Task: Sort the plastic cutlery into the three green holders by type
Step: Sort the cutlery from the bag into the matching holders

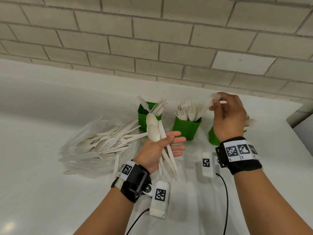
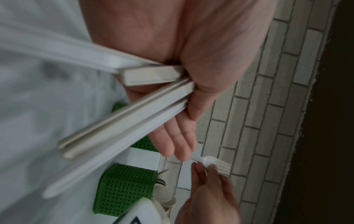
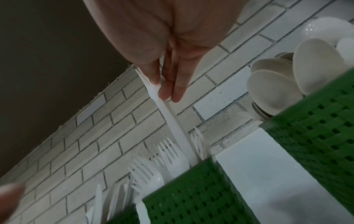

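One fork (image 1: 213,98) is pinched by its head in the right hand (image 1: 227,116), handle tip already among the crowded forks of the middle holder (image 1: 186,128); jamming or tipping is likely. Spoons and knives (image 1: 161,139) are loosely held in the left hand (image 1: 159,148), near side; slippage onto the bench (image 1: 50,192) is possible

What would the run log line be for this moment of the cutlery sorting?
right hand: pinches fork, lowering it into middle holder | left hand: holds spoons and knives | pile: unsorted
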Demonstrator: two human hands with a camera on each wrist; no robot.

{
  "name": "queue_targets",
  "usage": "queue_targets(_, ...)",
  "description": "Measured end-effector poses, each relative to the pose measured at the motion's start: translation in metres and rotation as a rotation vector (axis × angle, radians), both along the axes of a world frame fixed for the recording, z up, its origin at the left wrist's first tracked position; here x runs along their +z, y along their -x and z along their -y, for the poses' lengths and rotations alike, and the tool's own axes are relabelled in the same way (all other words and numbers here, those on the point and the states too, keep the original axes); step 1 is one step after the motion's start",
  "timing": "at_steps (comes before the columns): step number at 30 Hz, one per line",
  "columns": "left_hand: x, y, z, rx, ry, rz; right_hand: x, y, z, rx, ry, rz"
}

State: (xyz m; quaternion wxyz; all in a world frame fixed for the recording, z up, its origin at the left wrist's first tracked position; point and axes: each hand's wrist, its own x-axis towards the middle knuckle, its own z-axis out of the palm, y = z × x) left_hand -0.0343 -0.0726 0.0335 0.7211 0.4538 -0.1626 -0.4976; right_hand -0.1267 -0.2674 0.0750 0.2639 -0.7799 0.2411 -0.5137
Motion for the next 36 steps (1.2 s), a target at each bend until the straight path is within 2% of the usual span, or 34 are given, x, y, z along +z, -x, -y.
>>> queue_targets(5,0.005,0.002,-0.003,-0.039,0.021,0.008,-0.022,-0.008,0.005,-0.048,0.010,-0.431)
queue_targets(7,0.006,0.002,-0.004,-0.060,0.014,0.028,-0.031,-0.006,0.002,-0.082,0.087,-0.590)
queue_targets(9,0.008,0.001,-0.005,-0.081,0.001,0.047,-0.030,-0.004,-0.006,-0.174,0.188,-0.634)
queue_targets(11,0.009,0.000,-0.005,-0.095,-0.009,0.061,-0.015,-0.008,-0.021,-0.166,0.100,-0.527)
queue_targets(13,0.010,0.001,-0.005,-0.115,-0.013,0.070,0.004,-0.012,-0.039,0.061,-0.107,-0.426)
queue_targets(17,0.011,0.005,-0.003,-0.131,0.016,0.073,0.016,-0.014,-0.071,0.577,-0.519,-0.647)
queue_targets(19,0.011,0.005,-0.005,-0.163,0.024,0.054,0.014,-0.015,-0.075,0.598,-0.629,-0.518)
queue_targets(21,0.009,0.004,-0.009,-0.216,0.026,0.036,0.019,-0.017,-0.073,0.483,-0.733,-0.197)
queue_targets(22,0.008,0.003,-0.011,-0.237,0.033,0.021,0.024,-0.017,-0.071,0.453,-0.845,-0.010)
queue_targets(23,0.007,0.002,-0.013,-0.250,0.042,0.008,0.028,-0.017,-0.070,0.446,-0.937,0.124)
queue_targets(24,0.006,0.001,-0.014,-0.259,0.050,0.004,0.031,-0.016,-0.069,0.447,-0.975,0.168)
queue_targets(25,0.005,0.001,-0.014,-0.266,0.055,0.010,0.032,-0.015,-0.069,0.439,-0.939,0.092)
queue_targets(27,0.006,0.000,-0.014,-0.264,0.065,0.030,0.032,-0.013,-0.073,0.432,-0.727,-0.274)
queue_targets(29,0.007,-0.001,-0.013,-0.259,0.086,0.037,0.030,-0.011,-0.080,0.537,-0.608,-0.553)
queue_targets(30,0.007,-0.002,-0.013,-0.258,0.098,0.043,0.028,-0.011,-0.082,0.587,-0.604,-0.601)
queue_targets(32,0.008,-0.002,-0.013,-0.251,0.100,0.060,0.025,-0.012,-0.081,0.576,-0.601,-0.566)
queue_targets(34,0.007,-0.002,-0.013,-0.207,0.073,0.066,0.024,-0.014,-0.074,0.482,-0.549,-0.492)
queue_targets(36,0.005,-0.002,-0.012,-0.083,0.042,0.047,0.023,-0.015,-0.065,0.356,-0.480,-0.413)
